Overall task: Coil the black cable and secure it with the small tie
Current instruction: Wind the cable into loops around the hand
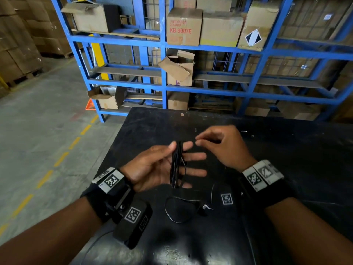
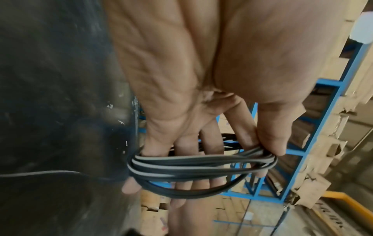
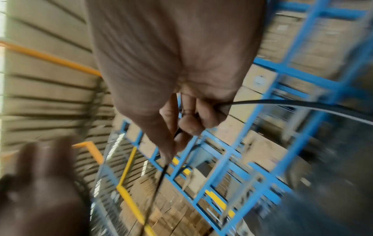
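Note:
My left hand (image 1: 178, 148) is palm up over the black table (image 1: 296, 150), fingers spread straight. Several turns of the black cable (image 1: 176, 167) are wound across those fingers, and the thumb pinches the turns against the index finger. The left wrist view shows the same coil (image 2: 191, 164) under the thumb of the left hand (image 2: 264, 150). Just right of the coil, my right hand (image 1: 197, 140) pinches a strand; in the right wrist view the cable (image 3: 282, 103) runs through its curled fingers (image 3: 189, 126). A loose loop (image 1: 177, 209) lies on the table beside a small white tie (image 1: 207, 207).
A square marker tag (image 1: 227, 199) is stuck on the table near the loose loop. Behind the table stands a blue steel rack (image 1: 164, 73) with cardboard boxes (image 1: 184, 26). Concrete floor with a dashed yellow line (image 1: 61, 159) lies beyond the table's left edge.

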